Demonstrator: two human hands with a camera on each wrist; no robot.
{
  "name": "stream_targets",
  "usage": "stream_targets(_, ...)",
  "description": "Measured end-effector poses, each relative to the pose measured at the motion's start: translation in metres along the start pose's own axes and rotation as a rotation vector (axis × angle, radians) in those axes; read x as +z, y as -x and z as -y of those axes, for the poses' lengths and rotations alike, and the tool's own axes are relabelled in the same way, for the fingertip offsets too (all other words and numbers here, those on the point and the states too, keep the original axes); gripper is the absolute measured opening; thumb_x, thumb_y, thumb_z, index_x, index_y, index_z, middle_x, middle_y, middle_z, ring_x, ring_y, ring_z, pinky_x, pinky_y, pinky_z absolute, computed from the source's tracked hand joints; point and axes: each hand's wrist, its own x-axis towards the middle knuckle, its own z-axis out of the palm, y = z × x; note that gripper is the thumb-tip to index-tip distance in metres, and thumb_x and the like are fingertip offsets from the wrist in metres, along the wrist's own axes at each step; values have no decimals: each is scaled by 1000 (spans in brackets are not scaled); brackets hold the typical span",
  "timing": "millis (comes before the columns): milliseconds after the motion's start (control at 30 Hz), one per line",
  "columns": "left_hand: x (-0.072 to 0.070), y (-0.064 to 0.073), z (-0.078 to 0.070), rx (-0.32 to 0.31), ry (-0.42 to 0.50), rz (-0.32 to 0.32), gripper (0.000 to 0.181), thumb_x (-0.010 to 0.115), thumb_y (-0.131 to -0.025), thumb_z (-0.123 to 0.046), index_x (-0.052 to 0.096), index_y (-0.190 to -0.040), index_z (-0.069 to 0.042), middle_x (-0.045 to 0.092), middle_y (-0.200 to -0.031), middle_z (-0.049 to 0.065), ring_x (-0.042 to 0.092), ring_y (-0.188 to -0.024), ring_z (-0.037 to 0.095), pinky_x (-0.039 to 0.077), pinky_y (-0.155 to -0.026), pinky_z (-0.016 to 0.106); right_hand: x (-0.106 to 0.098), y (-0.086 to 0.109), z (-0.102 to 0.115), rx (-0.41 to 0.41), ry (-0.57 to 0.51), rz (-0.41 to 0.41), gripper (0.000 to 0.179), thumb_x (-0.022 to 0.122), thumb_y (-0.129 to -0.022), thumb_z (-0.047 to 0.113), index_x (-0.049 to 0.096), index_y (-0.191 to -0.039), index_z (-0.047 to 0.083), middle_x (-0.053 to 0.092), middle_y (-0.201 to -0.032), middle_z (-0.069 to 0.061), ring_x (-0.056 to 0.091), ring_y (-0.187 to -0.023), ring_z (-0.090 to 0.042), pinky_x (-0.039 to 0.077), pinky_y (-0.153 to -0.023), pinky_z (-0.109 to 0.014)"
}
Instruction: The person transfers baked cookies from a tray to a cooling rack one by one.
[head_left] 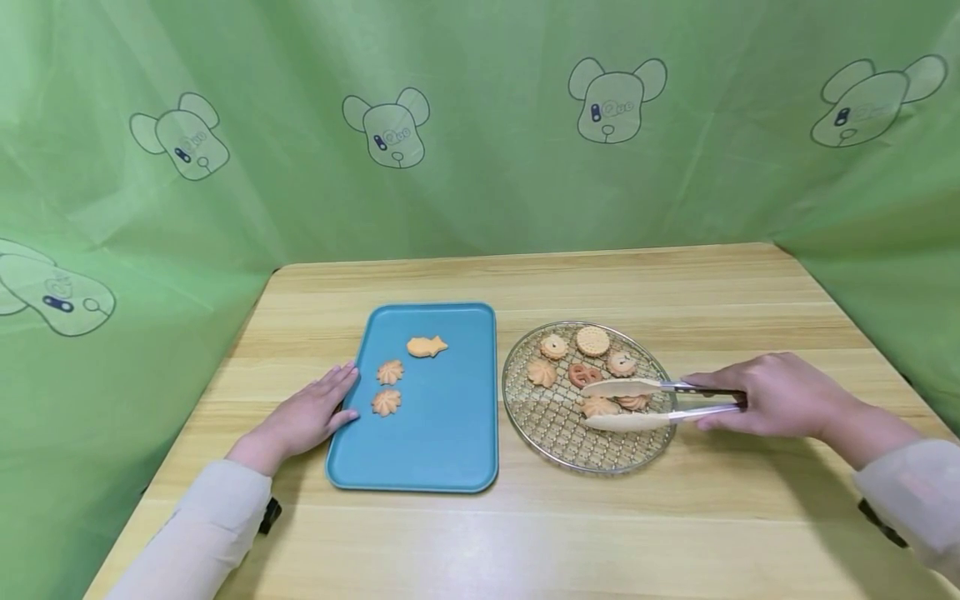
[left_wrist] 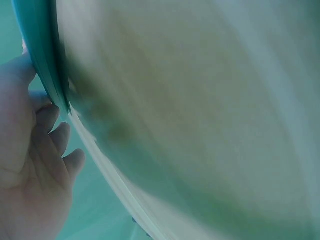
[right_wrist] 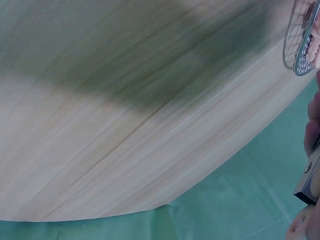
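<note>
Right hand [head_left: 783, 396] grips beige-tipped metal tongs [head_left: 693, 413], long axis crosswise, pointing left. Left hand [head_left: 303, 418], fingers [head_left: 339, 378] extended, touches blue rectangular tray [head_left: 442, 450].

One wide view, two tight ones

The head view looks forward and down from above, taking in tray [head_left: 442, 433] and rack [head_left: 551, 417] together. Both wrist views sit low and aslant, mostly facing table [head_left: 600, 533] — the left shares the tray's edge with the head view, the right the rack's rim.
</note>
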Motion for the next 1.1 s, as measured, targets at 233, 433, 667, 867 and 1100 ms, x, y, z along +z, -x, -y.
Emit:
stream_targets(233, 0, 0, 1, -1, 1, -2, 65, 52, -100, -31, 25, -148, 3, 21, -154, 19, 21, -139, 37, 23, -110, 55, 0, 1, 0, -14, -11, -30, 60, 82, -66, 52, 73, -111, 14, 48, -64, 24, 30, -50, 8, 31, -42, -20)
stream_targets(433, 0, -1, 1, 9, -5, -12, 65, 52, -99, -31, 26, -148, 4, 22, -153, 20, 22, -139, 38, 24, -110, 54, -2, 0, 1, -10, -36, -49, 62, 83, -66, 50, 71, -115, 14, 29, -58, 26, 26, -47, 8, 27, -42, -18)
stream_targets(667, 1, 0, 1, 13, -8, -20, 65, 53, -99, -30, 26, -147, 5, 23, -153, 20, 23, -139, 38, 24, -110, 53, 0, -6, 3, 0, -45, -64, 67, 83, -66, 49, 68, -120, 12, 30, -58, 25, 24, -45, 8, 27, -42, -18)
stream_targets(867, 2, 0, 1, 14, -3, -25, 65, 53, -99, -30, 27, -147, 5, 23, -153, 20, 23, -139, 38, 24, -110, 53, 2, -16, 9, -2, -36, -73, 72, 82, -67, 50, 65, -122, 8, 34, -63, 22, 27, -47, 7, 29, -43, -19)
stream_targets(1100, 1, -1, 1, 21, -1, -28, 65, 53, -99, -30, 27, -147, 5, 24, -153, 20, 24, -138, 39, 24, -110, 53, 5, -30, 17, 13, -31, -45, 76, 79, -68, 54, 62, -126, 8, 41, -67, 18, 29, -48, 5, 32, -44, -20)
